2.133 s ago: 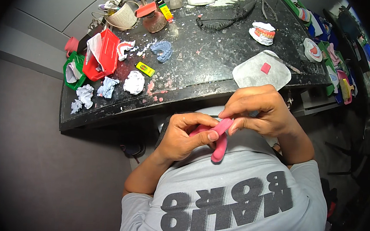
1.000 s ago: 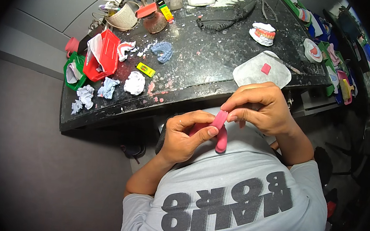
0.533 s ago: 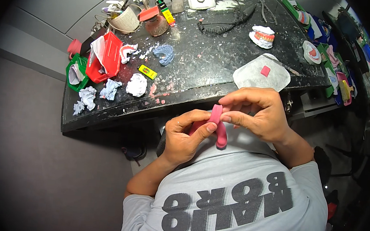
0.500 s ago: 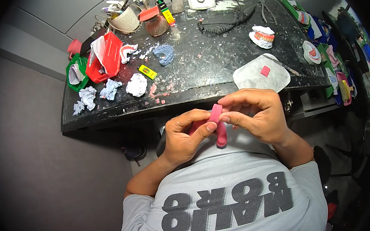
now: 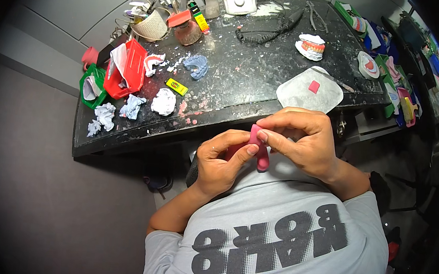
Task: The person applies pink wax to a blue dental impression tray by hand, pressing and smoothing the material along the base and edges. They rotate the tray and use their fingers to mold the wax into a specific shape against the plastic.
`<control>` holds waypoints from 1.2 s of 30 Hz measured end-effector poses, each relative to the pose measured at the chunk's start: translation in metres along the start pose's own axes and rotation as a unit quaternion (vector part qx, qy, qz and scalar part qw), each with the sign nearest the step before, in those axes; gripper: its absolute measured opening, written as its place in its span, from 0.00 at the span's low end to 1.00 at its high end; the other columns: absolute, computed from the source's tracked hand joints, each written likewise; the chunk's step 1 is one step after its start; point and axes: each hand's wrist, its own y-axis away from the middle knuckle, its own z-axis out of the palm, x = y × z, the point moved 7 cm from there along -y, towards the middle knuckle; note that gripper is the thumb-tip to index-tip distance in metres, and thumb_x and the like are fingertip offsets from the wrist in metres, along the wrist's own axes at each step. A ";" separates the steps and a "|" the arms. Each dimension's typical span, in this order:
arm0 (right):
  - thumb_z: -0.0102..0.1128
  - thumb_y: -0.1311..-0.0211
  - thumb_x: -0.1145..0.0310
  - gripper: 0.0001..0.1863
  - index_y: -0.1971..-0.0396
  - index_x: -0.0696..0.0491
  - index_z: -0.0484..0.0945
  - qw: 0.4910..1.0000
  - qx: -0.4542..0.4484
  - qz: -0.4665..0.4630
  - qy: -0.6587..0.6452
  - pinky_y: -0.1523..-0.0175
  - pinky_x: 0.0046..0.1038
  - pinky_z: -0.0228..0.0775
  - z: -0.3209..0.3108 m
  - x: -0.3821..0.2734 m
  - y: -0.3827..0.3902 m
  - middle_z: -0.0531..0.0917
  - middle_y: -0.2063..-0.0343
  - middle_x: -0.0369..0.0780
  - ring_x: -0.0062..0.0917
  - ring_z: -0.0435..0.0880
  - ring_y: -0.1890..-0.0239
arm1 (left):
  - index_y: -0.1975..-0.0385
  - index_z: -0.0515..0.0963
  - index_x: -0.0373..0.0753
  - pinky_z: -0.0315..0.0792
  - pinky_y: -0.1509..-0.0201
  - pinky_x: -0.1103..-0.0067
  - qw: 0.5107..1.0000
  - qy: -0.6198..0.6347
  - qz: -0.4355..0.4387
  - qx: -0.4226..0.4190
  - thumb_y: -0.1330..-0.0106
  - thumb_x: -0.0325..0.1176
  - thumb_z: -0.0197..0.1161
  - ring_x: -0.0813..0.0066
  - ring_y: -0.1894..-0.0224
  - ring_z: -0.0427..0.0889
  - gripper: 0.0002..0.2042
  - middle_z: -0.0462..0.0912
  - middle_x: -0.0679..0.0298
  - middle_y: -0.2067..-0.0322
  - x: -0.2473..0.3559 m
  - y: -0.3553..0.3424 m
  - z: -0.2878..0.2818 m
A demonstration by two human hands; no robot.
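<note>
Both of my hands hold one pink wax strip [image 5: 261, 149] in front of my chest, just below the front edge of the black worktop [image 5: 244, 82]. My left hand [image 5: 223, 160] grips the strip from the left, thumb pressed on its side. My right hand [image 5: 304, 141] pinches its upper end from the right with thumb and forefinger. The strip is bent and its lower end hangs down between the hands.
On the worktop lie a white sheet with a small pink wax square [image 5: 313, 86], a dental model with pink gums [image 5: 312, 45], crumpled white tissues [image 5: 164, 102], a red tray [image 5: 127, 68], a green tray [image 5: 92, 83], a yellow lighter [image 5: 176, 87], a coiled cable and handpiece [image 5: 269, 30]. Coloured trays [image 5: 389, 73] line the right.
The pink strip has been worked shorter and more bent between my fingers. My hands have shifted slightly up toward the worktop edge.
</note>
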 end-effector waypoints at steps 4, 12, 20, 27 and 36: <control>0.67 0.36 0.78 0.10 0.57 0.66 0.81 0.999 0.020 0.017 -0.033 0.64 0.17 0.79 0.002 0.005 0.001 0.86 0.65 0.41 0.17 0.87 0.67 | 0.56 0.84 0.31 0.77 0.54 0.80 1.000 0.011 -0.008 0.008 0.34 0.24 0.69 0.75 0.58 0.85 0.09 0.87 0.57 0.59 0.002 0.000 0.002; 0.68 0.36 0.77 0.09 0.59 0.64 0.80 1.000 0.015 0.016 0.000 0.62 0.16 0.79 0.004 0.005 0.002 0.86 0.66 0.40 0.15 0.86 0.65 | 0.56 0.84 0.31 0.77 0.53 0.80 1.000 -0.002 0.013 -0.009 0.33 0.24 0.68 0.74 0.58 0.85 0.08 0.87 0.56 0.59 0.002 -0.001 0.002; 0.69 0.37 0.76 0.09 0.59 0.62 0.82 0.999 0.030 0.010 -0.015 0.67 0.16 0.77 0.005 0.009 -0.002 0.83 0.67 0.36 0.14 0.84 0.70 | 0.52 0.82 0.29 0.79 0.50 0.78 0.999 -0.013 0.013 -0.032 0.31 0.21 0.65 0.73 0.55 0.84 0.10 0.85 0.55 0.56 0.001 0.002 0.001; 0.67 0.37 0.77 0.08 0.59 0.62 0.83 1.000 0.003 -0.001 0.017 0.69 0.16 0.76 0.006 0.007 -0.002 0.83 0.67 0.38 0.15 0.84 0.72 | 0.56 0.84 0.32 0.77 0.55 0.81 1.000 0.016 0.003 -0.008 0.33 0.23 0.68 0.77 0.60 0.85 0.08 0.87 0.58 0.60 0.001 0.001 0.003; 0.67 0.37 0.77 0.07 0.61 0.62 0.84 1.000 0.014 -0.008 0.024 0.68 0.16 0.76 0.004 0.007 -0.002 0.84 0.68 0.39 0.15 0.84 0.71 | 0.56 0.84 0.32 0.77 0.56 0.83 0.999 0.026 -0.028 -0.013 0.32 0.24 0.67 0.79 0.61 0.84 0.07 0.87 0.60 0.61 -0.002 0.002 0.003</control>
